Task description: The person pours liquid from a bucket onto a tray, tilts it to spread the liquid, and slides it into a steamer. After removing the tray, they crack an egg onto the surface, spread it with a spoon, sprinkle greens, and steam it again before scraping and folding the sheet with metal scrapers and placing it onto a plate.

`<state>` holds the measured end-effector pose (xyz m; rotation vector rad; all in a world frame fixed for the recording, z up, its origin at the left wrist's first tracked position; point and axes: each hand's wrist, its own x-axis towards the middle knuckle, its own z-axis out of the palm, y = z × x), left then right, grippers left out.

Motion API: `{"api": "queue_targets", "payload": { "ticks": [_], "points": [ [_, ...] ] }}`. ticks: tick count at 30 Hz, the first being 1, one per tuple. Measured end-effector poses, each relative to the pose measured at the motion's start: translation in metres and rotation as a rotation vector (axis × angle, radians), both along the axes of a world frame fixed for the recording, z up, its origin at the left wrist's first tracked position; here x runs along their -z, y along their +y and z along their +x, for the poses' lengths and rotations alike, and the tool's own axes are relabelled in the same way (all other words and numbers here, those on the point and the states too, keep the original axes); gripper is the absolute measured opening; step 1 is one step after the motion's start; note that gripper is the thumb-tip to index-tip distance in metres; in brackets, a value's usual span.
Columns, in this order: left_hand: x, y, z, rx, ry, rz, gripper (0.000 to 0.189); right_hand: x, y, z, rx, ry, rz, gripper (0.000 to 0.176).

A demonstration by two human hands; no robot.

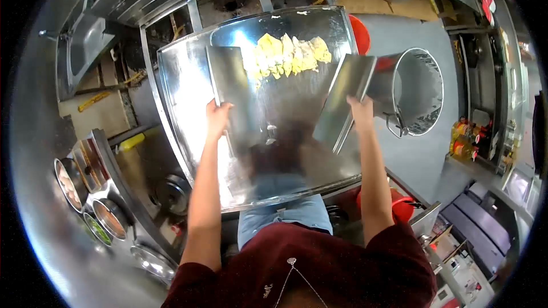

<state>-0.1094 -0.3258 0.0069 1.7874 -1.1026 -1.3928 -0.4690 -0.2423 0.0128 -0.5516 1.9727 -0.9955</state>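
My left hand (217, 118) is closed on the long edge of a flat rectangular metal scraper (233, 88), which stands over the left part of the steel table (285, 162). A second metal scraper (342, 100) of similar shape, tilted to the right, is gripped by its right edge in my right hand (361, 109). Between the upper ends of the two scrapers lies a ragged row of soft yellow clumps (291, 56), near the table's far side. A small whitish smear (271, 133) marks the shiny surface closer to me.
A large metal pot (419, 91) stands right of the table, beside the right scraper. Behind it shows a red bucket (359, 34). Bowls of food (109, 219) sit on a left-hand counter. Oil bottles (463, 149) stand at the right. Open stove wells (228, 4) line the far edge.
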Motion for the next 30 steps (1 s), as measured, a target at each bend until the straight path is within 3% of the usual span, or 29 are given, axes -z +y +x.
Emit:
{"api": "queue_targets", "payload": {
  "ticks": [1,2,3,4,6,7,9,12,13,18,23,30],
  "points": [
    [-0.002,-0.016,0.016,0.074,-0.004,-0.081,0.014,-0.002,0.026,0.021,0.154,-0.031,-0.073,0.015],
    [-0.041,-0.06,0.024,0.242,-0.04,0.112,0.014,-0.001,0.049,0.052,0.333,-0.071,-0.152,0.015],
    [-0.027,-0.086,0.038,0.438,-0.302,-0.126,0.018,0.0,0.065,0.069,0.385,-0.205,-0.148,0.02],
    [-0.032,-0.117,0.036,0.594,-0.367,-0.085,0.027,0.003,0.075,0.085,0.436,-0.34,-0.148,0.025],
    [-0.043,-0.164,0.003,0.783,-0.559,-0.337,0.043,0.015,0.081,0.122,0.572,-0.324,-0.228,0.033],
    [-0.04,-0.186,-0.017,0.867,-0.576,-0.386,0.045,0.026,0.08,0.137,0.586,-0.213,-0.347,0.037],
    [-0.049,-0.212,-0.063,1.045,-0.62,-0.573,0.046,0.024,0.067,0.155,0.674,-0.131,-0.292,0.045],
    [-0.032,-0.237,-0.117,1.109,-0.657,-0.774,0.048,0.046,0.038,0.17,0.84,-0.097,-0.322,0.057],
    [-0.026,-0.241,-0.131,1.16,-0.716,-0.736,0.048,0.064,0.033,0.169,0.822,-0.138,-0.215,0.062],
    [-0.006,-0.247,-0.155,1.263,-0.722,-0.74,0.052,0.051,-0.043,0.182,0.871,-0.141,-0.434,0.038],
    [-0.007,-0.236,-0.148,1.275,-0.691,-0.653,0.057,0.058,-0.077,0.187,0.808,-0.054,-0.372,0.032],
    [0.008,-0.228,-0.139,1.206,-0.535,-0.526,0.053,0.062,-0.089,0.175,0.758,-0.238,-0.518,0.028]
  ]
}}
